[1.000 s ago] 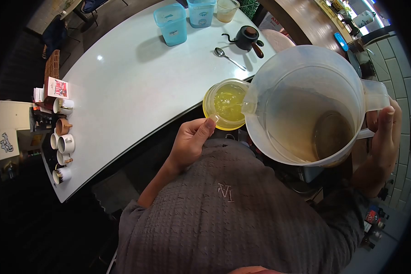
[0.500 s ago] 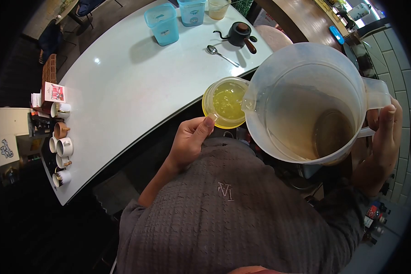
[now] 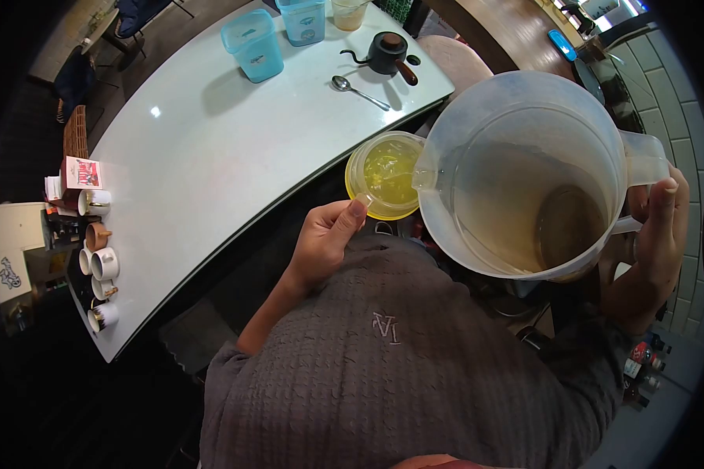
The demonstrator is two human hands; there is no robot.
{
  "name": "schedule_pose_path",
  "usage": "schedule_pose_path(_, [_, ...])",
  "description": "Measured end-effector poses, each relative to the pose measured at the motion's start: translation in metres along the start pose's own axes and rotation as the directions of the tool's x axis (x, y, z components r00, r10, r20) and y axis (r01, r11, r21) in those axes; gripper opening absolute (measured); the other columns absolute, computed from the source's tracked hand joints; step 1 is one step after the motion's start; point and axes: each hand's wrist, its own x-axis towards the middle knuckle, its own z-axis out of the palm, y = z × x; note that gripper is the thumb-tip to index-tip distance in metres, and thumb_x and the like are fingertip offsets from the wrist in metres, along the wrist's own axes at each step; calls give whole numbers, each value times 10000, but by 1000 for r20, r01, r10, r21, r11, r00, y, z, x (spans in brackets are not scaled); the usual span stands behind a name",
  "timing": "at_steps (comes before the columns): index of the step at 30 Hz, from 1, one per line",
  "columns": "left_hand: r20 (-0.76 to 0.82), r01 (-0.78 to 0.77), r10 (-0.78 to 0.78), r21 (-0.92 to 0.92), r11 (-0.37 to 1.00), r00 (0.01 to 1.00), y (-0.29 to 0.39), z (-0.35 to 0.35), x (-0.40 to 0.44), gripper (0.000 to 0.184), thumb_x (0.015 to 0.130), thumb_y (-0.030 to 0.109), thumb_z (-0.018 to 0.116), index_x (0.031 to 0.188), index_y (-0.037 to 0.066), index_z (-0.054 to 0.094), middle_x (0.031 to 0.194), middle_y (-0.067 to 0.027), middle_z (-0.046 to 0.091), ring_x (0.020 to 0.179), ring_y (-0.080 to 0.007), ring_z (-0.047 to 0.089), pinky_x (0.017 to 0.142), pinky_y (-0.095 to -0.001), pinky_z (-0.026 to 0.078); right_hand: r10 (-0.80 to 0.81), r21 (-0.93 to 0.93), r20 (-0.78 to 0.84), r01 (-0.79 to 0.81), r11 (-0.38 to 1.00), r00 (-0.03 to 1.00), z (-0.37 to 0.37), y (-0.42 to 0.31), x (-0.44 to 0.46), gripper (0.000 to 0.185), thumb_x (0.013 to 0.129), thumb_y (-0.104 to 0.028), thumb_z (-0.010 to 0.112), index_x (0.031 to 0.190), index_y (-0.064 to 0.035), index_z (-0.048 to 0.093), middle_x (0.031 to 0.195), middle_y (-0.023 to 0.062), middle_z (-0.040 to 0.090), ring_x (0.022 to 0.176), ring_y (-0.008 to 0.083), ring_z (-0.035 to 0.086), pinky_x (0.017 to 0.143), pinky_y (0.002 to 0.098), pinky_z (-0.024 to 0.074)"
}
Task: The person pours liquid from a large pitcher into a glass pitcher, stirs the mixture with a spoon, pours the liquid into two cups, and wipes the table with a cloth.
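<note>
My left hand (image 3: 330, 234) is closed on the handle of a small clear jug (image 3: 389, 173) with a yellow rim and yellow-green liquid inside. On the right, my right hand (image 3: 659, 227) grips the handle of a large translucent pitcher (image 3: 516, 172). The pitcher is tilted, with its spout against or just over the small jug's right rim. A little brownish liquid seems to lie at the bottom of the pitcher. Whether liquid is flowing from the spout cannot be made out.
The white counter (image 3: 188, 172) bears blue containers (image 3: 253, 48), a black kettle (image 3: 388, 55) with a wooden handle, a spoon (image 3: 360, 92) and a cup (image 3: 349, 14). Several mugs (image 3: 105, 264) line its left end. Bottles (image 3: 641, 363) stand at the lower right.
The counter and the things on it have shifted left in the view. Both hands, the small jug and the tilted pitcher keep nearly the same places.
</note>
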Motion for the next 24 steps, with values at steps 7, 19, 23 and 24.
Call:
schedule_pose_path(7, [2, 31, -31, 1, 1000, 1000, -2, 9, 5, 425, 1005, 318, 441, 685, 39, 449, 700, 1, 441, 696, -95, 372, 687, -253, 341, -8, -33, 37, 9, 999, 999, -10, 6, -3, 565, 925, -570, 449, 753, -38, 532, 616, -72, 386, 574, 22, 318, 515, 223, 202])
schedule_pose_path(19, [25, 35, -35, 10, 999, 999, -2, 16, 10, 421, 1007, 309, 437, 682, 43, 439, 706, 0, 435, 697, -97, 372, 682, -251, 343, -39, -67, 54, 43, 997, 998, -20, 16, -6, 597, 921, -619, 402, 778, -45, 479, 622, -63, 339, 559, 32, 269, 505, 226, 183])
schedule_pose_path(23, [27, 37, -38, 31, 999, 999, 0, 18, 10, 422, 1009, 305, 433, 678, 44, 428, 709, -1, 426, 698, -99, 367, 683, -252, 343, -46, -52, 34, 48, 997, 998, -18, 15, -7, 591, 921, -617, 406, 748, -55, 464, 619, -61, 337, 556, 33, 272, 502, 228, 187])
schedule_pose_path(24, [20, 40, -41, 25, 999, 999, 0, 18, 10, 423, 1010, 303, 431, 676, 43, 424, 707, -1, 422, 698, -99, 365, 682, -252, 342, -47, -46, 23, 48, 998, 999, -18, 15, -7, 590, 921, -616, 407, 743, -57, 462, 619, -61, 336, 555, 34, 273, 502, 229, 187])
